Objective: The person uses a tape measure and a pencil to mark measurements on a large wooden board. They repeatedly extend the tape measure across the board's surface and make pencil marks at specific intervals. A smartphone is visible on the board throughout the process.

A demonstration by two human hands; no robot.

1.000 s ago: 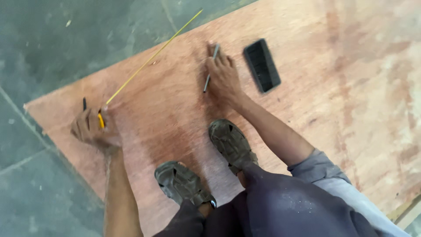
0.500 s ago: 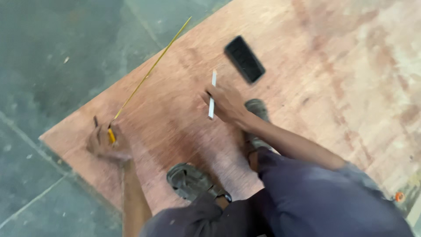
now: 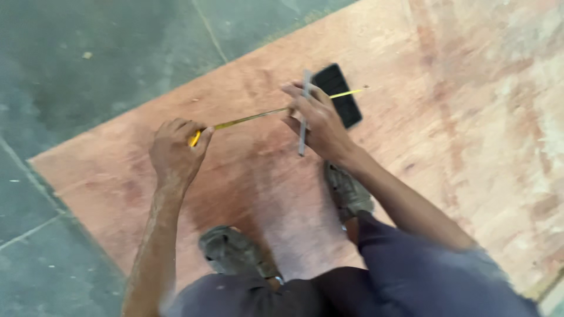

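Two shoes [image 3: 235, 252] stand nearest, planted on the plywood [image 3: 458, 135] where the person crouches. Further out, the left hand [image 3: 175, 151] is closed around a yellow tape case [image 3: 194, 138], knuckles up. From it the tape [image 3: 249, 118] runs out low over the board to the right hand [image 3: 317, 120] — that one grips a grey pencil [image 3: 304, 120] and presses down where the tape passes. Just beyond its fingers lies a black phone [image 3: 341, 94], flat on the wood — and past the sheet's edge, grey floor [image 3: 106, 53].
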